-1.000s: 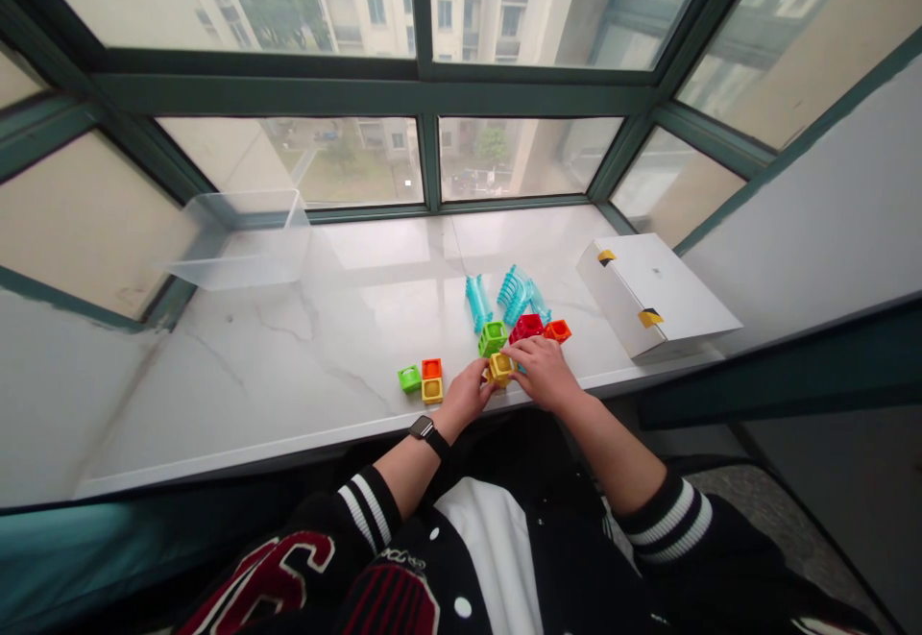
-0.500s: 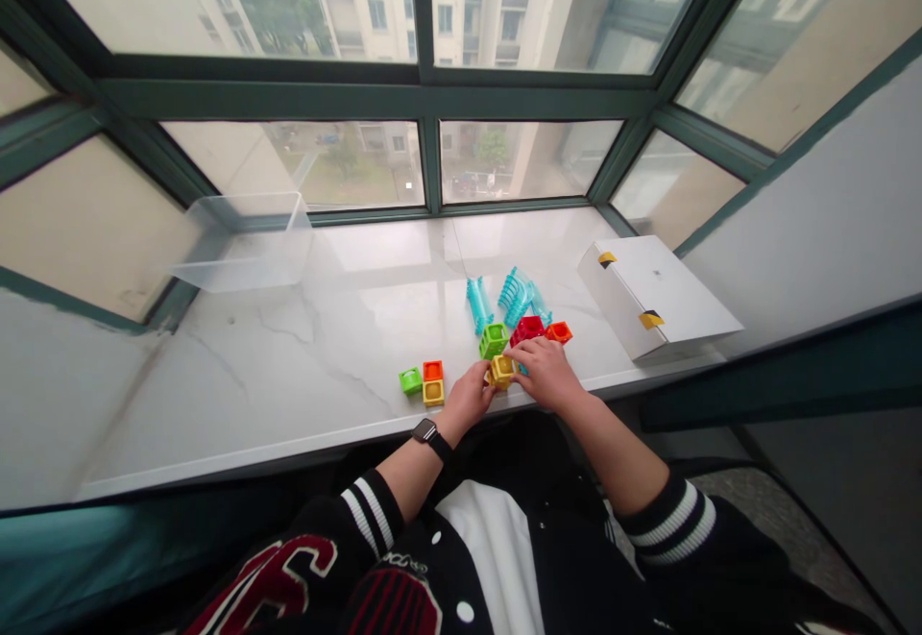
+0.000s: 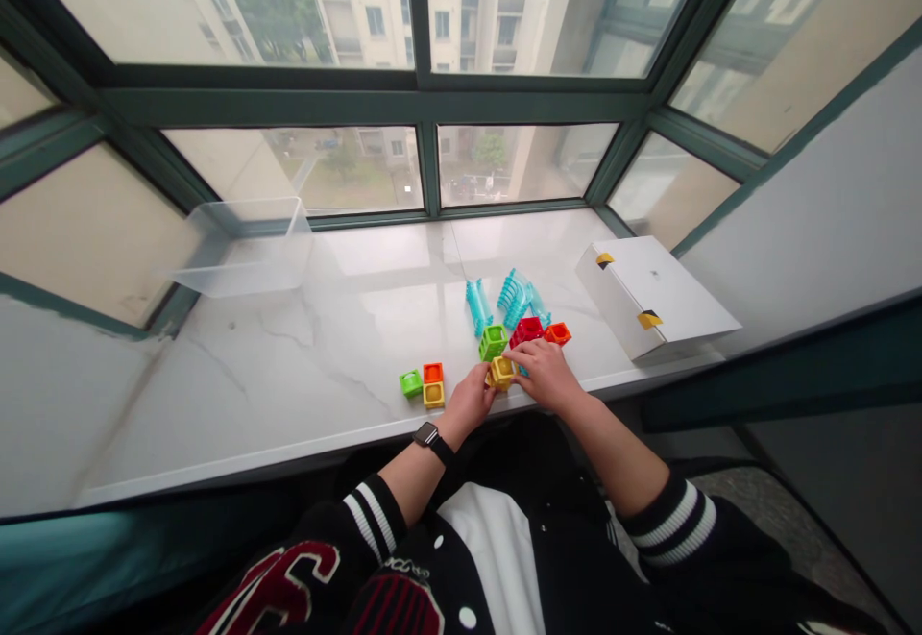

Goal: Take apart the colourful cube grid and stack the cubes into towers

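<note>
Between my two hands is a yellow cube block (image 3: 502, 372) near the sill's front edge. My left hand (image 3: 471, 395) is closed on its left side, and the fingers of my right hand (image 3: 545, 372) grip it from the right. Just beyond it stands a green block (image 3: 494, 341). A red block (image 3: 528, 329) and an orange block (image 3: 558, 333) lie past my right hand. A bit of blue shows beneath my right fingers, mostly hidden. To the left of my left hand sit a small green block (image 3: 411, 383), an orange-red block (image 3: 433, 373) and another yellow block (image 3: 433, 395).
Clear blue track pieces, one straight (image 3: 478, 305) and one curved (image 3: 516, 298), lie behind the blocks. A transparent plastic bin (image 3: 249, 275) stands at the back left. On the right rests a white box (image 3: 659, 289) with yellow-black tabs. Windows border the marble sill (image 3: 324, 366).
The view has tilted very slightly. Both hands stay on the yellow block, and the other blocks and track pieces have kept their places.
</note>
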A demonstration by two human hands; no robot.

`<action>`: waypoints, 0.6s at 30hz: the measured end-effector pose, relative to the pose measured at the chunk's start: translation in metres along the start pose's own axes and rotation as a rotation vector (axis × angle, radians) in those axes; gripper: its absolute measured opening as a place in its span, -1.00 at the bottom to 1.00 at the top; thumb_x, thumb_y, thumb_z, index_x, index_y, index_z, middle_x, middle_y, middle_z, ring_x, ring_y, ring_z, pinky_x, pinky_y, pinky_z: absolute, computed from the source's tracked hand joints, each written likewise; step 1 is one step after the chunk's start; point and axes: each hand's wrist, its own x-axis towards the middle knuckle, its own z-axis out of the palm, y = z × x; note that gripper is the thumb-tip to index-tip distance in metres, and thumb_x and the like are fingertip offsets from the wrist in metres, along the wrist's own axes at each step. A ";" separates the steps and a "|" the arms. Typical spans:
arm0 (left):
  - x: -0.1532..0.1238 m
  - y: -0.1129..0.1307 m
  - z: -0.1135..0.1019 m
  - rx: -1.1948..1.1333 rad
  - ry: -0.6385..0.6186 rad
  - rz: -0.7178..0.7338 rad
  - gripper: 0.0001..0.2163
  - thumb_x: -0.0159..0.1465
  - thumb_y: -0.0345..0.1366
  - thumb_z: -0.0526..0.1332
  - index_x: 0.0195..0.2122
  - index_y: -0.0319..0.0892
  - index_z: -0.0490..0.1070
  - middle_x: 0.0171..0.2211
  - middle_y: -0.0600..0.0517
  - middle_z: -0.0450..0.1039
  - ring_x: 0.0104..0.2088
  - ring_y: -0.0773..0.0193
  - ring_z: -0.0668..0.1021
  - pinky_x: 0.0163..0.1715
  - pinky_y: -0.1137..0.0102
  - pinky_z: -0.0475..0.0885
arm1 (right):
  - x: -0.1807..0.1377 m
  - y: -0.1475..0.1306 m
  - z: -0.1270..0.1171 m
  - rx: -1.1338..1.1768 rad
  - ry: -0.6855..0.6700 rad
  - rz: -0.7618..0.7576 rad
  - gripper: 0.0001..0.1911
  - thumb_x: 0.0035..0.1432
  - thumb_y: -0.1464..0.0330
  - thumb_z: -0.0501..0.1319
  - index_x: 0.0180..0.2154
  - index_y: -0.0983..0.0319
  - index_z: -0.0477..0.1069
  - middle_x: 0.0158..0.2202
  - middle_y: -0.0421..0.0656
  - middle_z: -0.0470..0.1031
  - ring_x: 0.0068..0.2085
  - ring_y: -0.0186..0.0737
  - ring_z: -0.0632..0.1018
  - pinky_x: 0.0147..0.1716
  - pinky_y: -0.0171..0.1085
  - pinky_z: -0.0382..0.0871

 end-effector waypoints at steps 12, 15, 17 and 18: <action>-0.034 -0.009 -0.083 0.213 0.262 0.130 -0.72 0.38 -0.29 0.21 0.10 -0.02 0.49 0.03 -0.05 0.56 -0.02 0.07 0.59 0.15 0.08 0.50 | -0.004 -0.002 -0.003 0.002 0.069 -0.026 -0.41 0.20 0.27 0.44 0.24 0.09 0.47 0.18 0.02 0.54 0.14 0.17 0.48 0.14 0.11 0.28; -0.043 -0.035 -0.101 0.325 0.331 0.080 -0.68 0.36 -0.40 0.15 0.07 -0.02 0.55 0.18 -0.10 0.50 0.21 -0.06 0.49 0.29 -0.04 0.38 | -0.007 -0.018 -0.013 0.097 0.163 -0.065 -0.46 0.26 0.26 0.38 0.25 0.10 0.47 0.17 0.03 0.53 0.17 0.17 0.48 0.16 0.12 0.32; -0.049 -0.055 -0.104 0.368 0.301 0.010 -0.57 0.30 -0.50 0.12 0.12 -0.04 0.55 0.29 -0.12 0.43 0.30 -0.10 0.43 0.35 -0.10 0.32 | -0.009 -0.036 -0.017 0.187 0.228 -0.116 -0.55 0.34 0.27 0.30 0.23 0.09 0.49 0.13 0.01 0.54 0.16 0.12 0.50 0.17 0.08 0.35; -0.052 -0.064 -0.103 0.368 0.274 -0.022 -0.53 0.28 -0.52 0.12 0.16 -0.04 0.53 0.31 -0.13 0.41 0.32 -0.10 0.42 0.35 -0.11 0.32 | -0.010 -0.047 -0.017 0.232 0.246 -0.149 -0.59 0.37 0.27 0.26 0.22 0.08 0.50 0.11 0.00 0.54 0.14 0.09 0.51 0.17 0.06 0.37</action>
